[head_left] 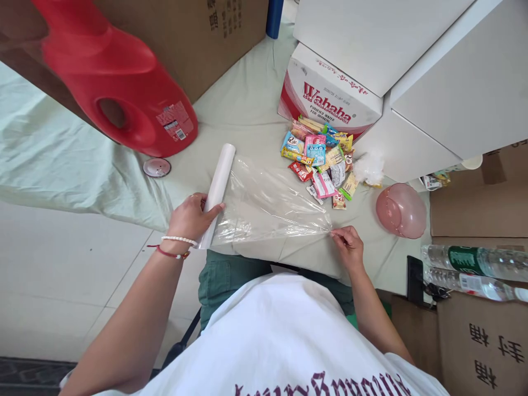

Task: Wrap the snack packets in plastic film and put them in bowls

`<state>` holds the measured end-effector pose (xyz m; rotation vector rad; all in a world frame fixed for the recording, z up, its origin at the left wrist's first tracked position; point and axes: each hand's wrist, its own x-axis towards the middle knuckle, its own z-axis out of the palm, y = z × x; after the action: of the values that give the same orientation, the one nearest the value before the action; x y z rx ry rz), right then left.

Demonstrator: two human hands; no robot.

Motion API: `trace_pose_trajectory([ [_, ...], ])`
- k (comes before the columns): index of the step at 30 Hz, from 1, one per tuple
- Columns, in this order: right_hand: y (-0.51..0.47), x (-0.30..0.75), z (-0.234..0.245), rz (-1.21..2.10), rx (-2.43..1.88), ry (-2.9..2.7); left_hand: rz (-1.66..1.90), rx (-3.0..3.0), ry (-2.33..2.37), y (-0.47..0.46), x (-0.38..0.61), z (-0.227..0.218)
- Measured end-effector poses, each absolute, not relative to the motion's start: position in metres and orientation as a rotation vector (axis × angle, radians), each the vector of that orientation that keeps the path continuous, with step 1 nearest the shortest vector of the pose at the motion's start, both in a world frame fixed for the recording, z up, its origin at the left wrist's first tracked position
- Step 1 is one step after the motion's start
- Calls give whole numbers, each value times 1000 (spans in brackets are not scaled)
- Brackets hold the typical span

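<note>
My left hand (pixel 193 217) is closed around the lower half of a white roll of plastic bags (pixel 221 176), thumb across its front. From the roll a clear plastic bag (pixel 268 206) stretches to the right over the pale green cloth. Its far end is gathered to a point, pinched between the fingertips of my right hand (pixel 350 246). Just beyond the plastic lies a pile of small wrapped snacks (pixel 317 157) in many colours. A crumpled clear plastic bag (pixel 370 168) rests at the pile's right side.
A pink translucent bowl (pixel 402 212) stands on the right, near two plastic bottles (pixel 474 261) and a black phone (pixel 414 280). A large red jug (pixel 136 93) and a small round lid (pixel 157 167) are at left. A Wahaha carton (pixel 330 93) and white boxes (pixel 379 38) stand behind.
</note>
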<state>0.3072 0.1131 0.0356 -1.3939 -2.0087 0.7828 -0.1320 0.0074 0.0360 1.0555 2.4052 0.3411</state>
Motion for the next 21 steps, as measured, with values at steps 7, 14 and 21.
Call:
trace_pose_trajectory([
  [7,99,338,26,801,-1321,-2238,318,1035,2412,8,-127,41],
  [14,106,329,43,637,-1294,-2244,317,1081,2500,4,-113,39],
  [21,72,316,34,681,-875,-2887,184,1104,2575,-12,-98,41],
])
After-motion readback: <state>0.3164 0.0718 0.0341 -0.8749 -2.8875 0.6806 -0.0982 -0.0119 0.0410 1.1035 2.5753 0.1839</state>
